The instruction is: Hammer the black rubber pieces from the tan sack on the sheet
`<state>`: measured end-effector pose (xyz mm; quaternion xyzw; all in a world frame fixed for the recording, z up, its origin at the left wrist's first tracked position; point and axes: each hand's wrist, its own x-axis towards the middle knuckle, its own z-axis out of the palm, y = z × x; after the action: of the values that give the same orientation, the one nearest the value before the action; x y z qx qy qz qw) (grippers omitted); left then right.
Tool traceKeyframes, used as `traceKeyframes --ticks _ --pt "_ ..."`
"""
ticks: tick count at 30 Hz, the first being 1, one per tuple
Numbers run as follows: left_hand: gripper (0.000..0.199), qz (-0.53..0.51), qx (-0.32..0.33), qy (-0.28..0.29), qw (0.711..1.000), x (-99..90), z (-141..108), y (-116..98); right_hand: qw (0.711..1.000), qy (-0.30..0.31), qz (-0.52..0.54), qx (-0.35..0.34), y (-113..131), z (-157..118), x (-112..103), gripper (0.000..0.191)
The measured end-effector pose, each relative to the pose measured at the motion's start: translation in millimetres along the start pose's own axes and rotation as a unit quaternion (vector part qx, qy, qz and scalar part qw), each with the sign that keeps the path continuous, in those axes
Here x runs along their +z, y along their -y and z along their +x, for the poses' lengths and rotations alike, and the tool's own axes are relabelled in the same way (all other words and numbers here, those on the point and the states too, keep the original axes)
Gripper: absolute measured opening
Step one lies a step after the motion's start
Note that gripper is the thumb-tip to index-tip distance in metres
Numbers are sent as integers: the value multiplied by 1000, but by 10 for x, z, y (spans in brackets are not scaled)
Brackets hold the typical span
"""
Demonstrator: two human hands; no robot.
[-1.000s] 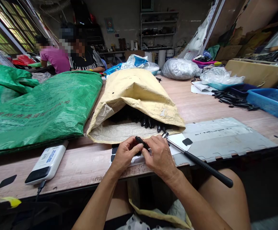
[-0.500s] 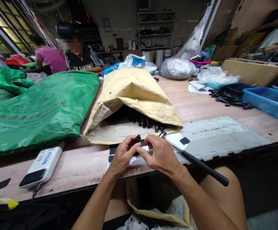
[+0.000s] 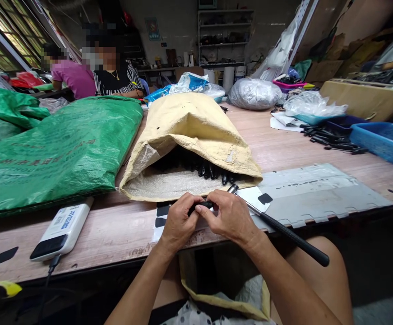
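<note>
A small black cylindrical part (image 3: 205,205) lies roughly level between my two hands at the table's front edge. My left hand (image 3: 182,220) pinches its left end, and my right hand (image 3: 228,216) has its fingers closed on the right end. Just behind them gapes the yellow woven sack (image 3: 196,113), with many black parts (image 3: 211,171) inside its mouth. A black-handled metal tool (image 3: 289,232) slants from beside my right hand out past the edge. White sheets with black stickers (image 3: 160,222) are partly covered by my hands.
On the left are a green sack (image 3: 61,149) and a white power bank (image 3: 64,230) with a cable. A grey board (image 3: 321,194) lies right. Beyond it are black parts (image 3: 331,139) and a blue basket (image 3: 382,142). Two people sit at the back left.
The black part has turned from upright to roughly level, and my right fingers have closed on its right end. The whole view has shifted slightly.
</note>
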<state>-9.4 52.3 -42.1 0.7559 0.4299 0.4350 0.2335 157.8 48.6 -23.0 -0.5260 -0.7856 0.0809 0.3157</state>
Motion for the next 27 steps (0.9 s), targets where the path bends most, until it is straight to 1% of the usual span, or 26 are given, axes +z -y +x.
traceKeyframes --ticks 3,7,11,13,17,21,24,27 --pt "21 11 15 4 1000 3 -9 3 1000 -4 6 -24 -10 -3 11 22" --pt "25 23 32 6 999 -2 -28 11 997 -33 21 -62 10 -15 36 20" --pt "29 27 39 14 999 -2 -48 4 996 -50 39 -62 25 -41 59 21" --pt "29 30 38 14 999 4 -51 2 997 -43 45 -53 12 -58 63 21" --pt "27 36 35 9 999 21 -40 17 999 -10 36 -31 -56 -104 25 22" --pt "26 37 30 33 998 28 -24 28 999 -3 32 -13 -147 -163 -93 25" --pt "20 44 24 40 998 28 -20 22 999 4 43 -14 -202 -194 -179 19" --pt "19 49 28 43 997 29 -19 19 998 23 47 -25 -234 -204 -210 12"
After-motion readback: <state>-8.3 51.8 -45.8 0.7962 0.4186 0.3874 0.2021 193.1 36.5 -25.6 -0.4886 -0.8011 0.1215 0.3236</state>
